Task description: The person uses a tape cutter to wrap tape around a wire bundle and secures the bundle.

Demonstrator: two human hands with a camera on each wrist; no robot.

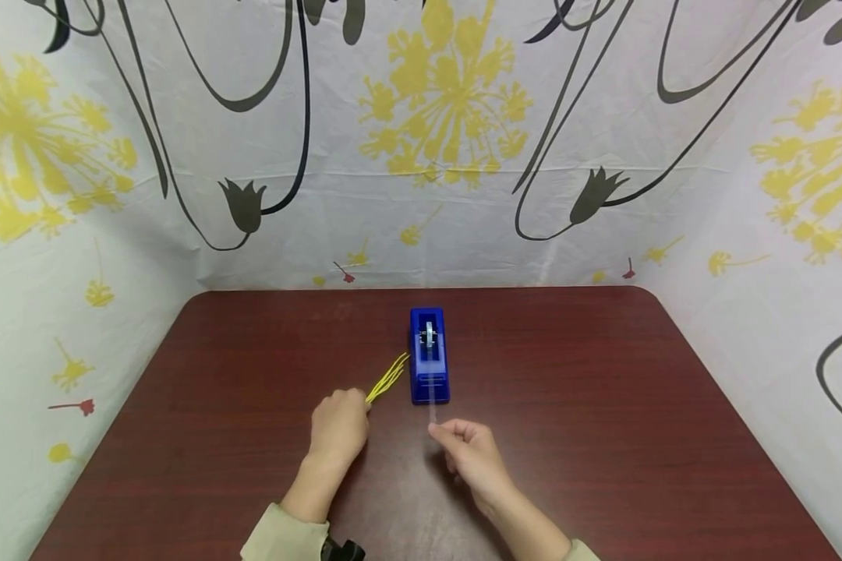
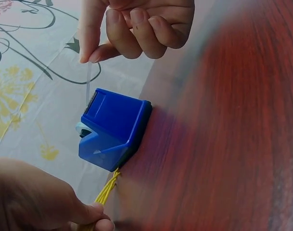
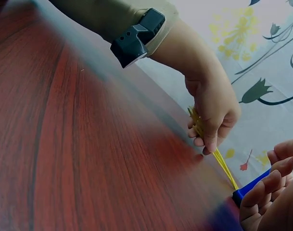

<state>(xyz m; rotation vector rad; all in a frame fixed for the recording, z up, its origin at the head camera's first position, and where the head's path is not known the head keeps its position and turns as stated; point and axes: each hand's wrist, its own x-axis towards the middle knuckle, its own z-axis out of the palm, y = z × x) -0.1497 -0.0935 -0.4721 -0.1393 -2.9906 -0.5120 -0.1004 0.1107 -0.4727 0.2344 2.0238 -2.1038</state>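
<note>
A blue tape dispenser (image 1: pixel 429 382) stands on the table with its cutting edge toward the person. My right hand (image 1: pixel 473 460) pinches the end of a strip of clear tape (image 1: pixel 433 411) between thumb and forefinger, and the strip runs taut back to the dispenser. In the left wrist view the tape (image 2: pixel 88 82) stretches past the toothed blade. My left hand (image 1: pixel 340 425) grips a bundle of thin yellow strands (image 1: pixel 390 377), like wire or cord. Their far ends lie right at the dispenser's left side; the near ends poke out behind the fingers in the right wrist view.
The dark red-brown wooden table (image 1: pixel 267 343) has rounded far corners. Behind and beside it hangs a white cloth (image 1: pixel 365 218) with yellow, grey and red flower prints. A black device (image 3: pixel 136 38) is strapped at the left wrist over the sleeve.
</note>
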